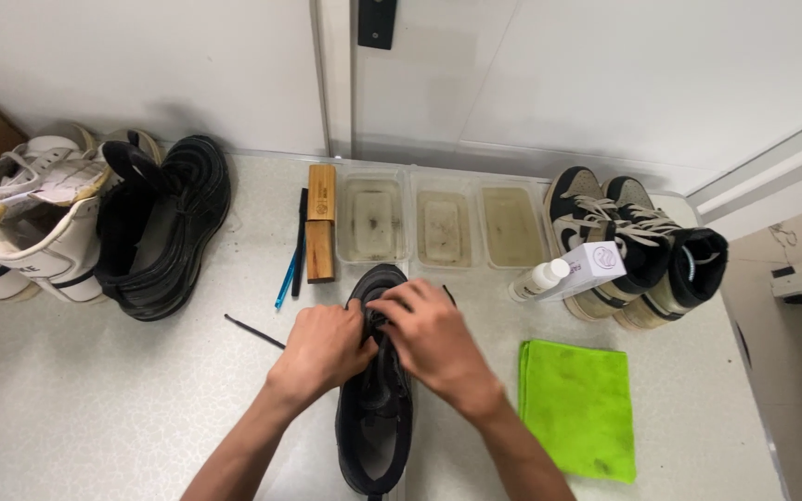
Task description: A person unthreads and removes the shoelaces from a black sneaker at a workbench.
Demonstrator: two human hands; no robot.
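Both my hands are on the black shoe (375,408) lying toe-away on the table (95,408) right under them, my left hand (324,348) curled around its side and my right hand (424,339) with fingers bent, pinching at the laces near the tongue. I reckon a hard tug could slide the shoe forward into the three clear tubs of murky water (445,225) just beyond my fingertips and slop them. Off past my right hand a white bottle (537,278) leans against a pale box with a round purple mark (596,264), and a plain green cloth (575,406) lies beside my right wrist
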